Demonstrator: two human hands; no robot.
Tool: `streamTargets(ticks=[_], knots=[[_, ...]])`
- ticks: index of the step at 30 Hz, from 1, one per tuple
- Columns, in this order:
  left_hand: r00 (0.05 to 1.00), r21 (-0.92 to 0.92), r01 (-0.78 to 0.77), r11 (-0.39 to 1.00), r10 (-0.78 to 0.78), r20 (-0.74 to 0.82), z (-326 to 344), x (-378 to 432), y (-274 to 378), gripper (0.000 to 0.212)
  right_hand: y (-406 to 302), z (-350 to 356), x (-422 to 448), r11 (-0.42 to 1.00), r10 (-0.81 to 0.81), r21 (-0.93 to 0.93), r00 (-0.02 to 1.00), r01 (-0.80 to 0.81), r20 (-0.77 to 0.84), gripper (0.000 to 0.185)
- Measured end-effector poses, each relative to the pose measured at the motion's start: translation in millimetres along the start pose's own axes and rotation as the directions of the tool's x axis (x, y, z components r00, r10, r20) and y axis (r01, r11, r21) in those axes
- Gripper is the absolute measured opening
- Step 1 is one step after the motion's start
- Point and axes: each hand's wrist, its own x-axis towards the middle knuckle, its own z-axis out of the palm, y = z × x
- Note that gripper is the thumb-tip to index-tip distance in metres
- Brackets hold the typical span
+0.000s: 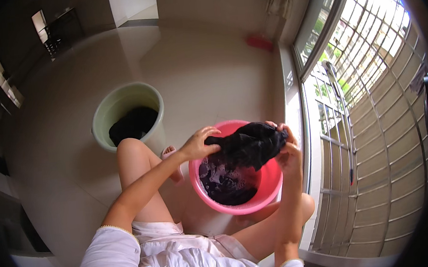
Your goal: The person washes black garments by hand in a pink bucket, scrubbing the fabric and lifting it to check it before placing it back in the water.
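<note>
A wet black cloth garment (250, 144) is stretched between my two hands above a pink plastic basin (273, 181). My left hand (198, 145) grips its narrow left end between thumb and fingers. At the other end, my right hand (289, 148) pinches the bunched fabric with the fingertips. Below it, more dark cloth (231, 192) lies in sudsy water inside the basin. The hanging garment hides the basin's upper middle. To the left stands a pale green plastic bucket (99, 115) with a black cloth bundle (133, 124) in it.
My knees flank the basin, and a slippered foot (173, 166) rests between basin and bucket. A window with a metal grille (377, 122) runs along the right. Glossy tiles cover the floor (191, 72). A blurred red object (259, 43) lies by the far wall.
</note>
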Motion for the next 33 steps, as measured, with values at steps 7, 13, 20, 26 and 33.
streamTargets(ticks=[7, 13, 20, 26, 33], knots=[[0.98, -0.069, -0.011, 0.998, -0.003, -0.199, 93.3, -8.5, 25.9, 0.049, 13.3, -9.2, -7.8, 0.986, -0.052, 0.157, 0.998, 0.055, -0.022, 0.049], [0.936, -0.244, 0.252, 0.936, -0.3, -0.185, 83.9, 2.5, -13.0, 0.02, 1.9, -20.5, -21.9, 0.997, -0.07, 0.032, 0.996, 0.072, -0.054, 0.048], [0.918, -0.582, 0.158, 0.798, -0.336, -0.211, -46.1, 56.8, -15.9, 0.016, 5.3, -35.5, -31.6, 0.752, -0.108, -0.655, 0.994, 0.075, -0.011, 0.025], [0.903, -0.836, 0.172, 0.52, -0.423, -0.078, -126.9, 95.3, 98.5, 0.013, 19.4, -25.4, -0.4, 0.38, -0.288, -0.921, 0.957, 0.085, -0.031, 0.033], [0.905, -0.881, 0.257, 0.397, -0.418, 0.075, -135.8, 126.9, 136.3, 0.014, -5.6, 113.6, 67.0, 0.322, -0.28, -0.918, 0.95, 0.231, 0.14, 0.066]])
